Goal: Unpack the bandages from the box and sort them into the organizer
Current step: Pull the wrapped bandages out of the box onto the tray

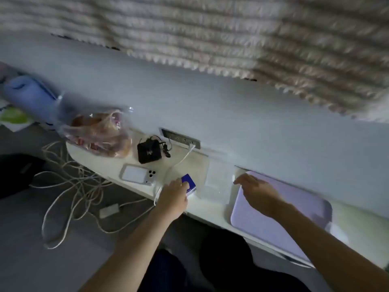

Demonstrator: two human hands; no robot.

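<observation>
Sitting near bench point(205, 208) front edge, blue box point(190, 183) is gripped by left hand point(173, 196), fingers curled on it. Right hand point(255, 191) is held loose, fingers spread, beside clear organizer point(219, 178). Risk: white cable point(181, 160) snagged on lift, box dropped off edge. Pic blurred.

Dim room: ribbed, fuzzy fabric point(231, 28) at 12 o'clock, a pale wall point(210, 102) beneath it, a white desk point(207, 207) across the middle, grey floor point(25, 260) at 8 o'clock.
</observation>
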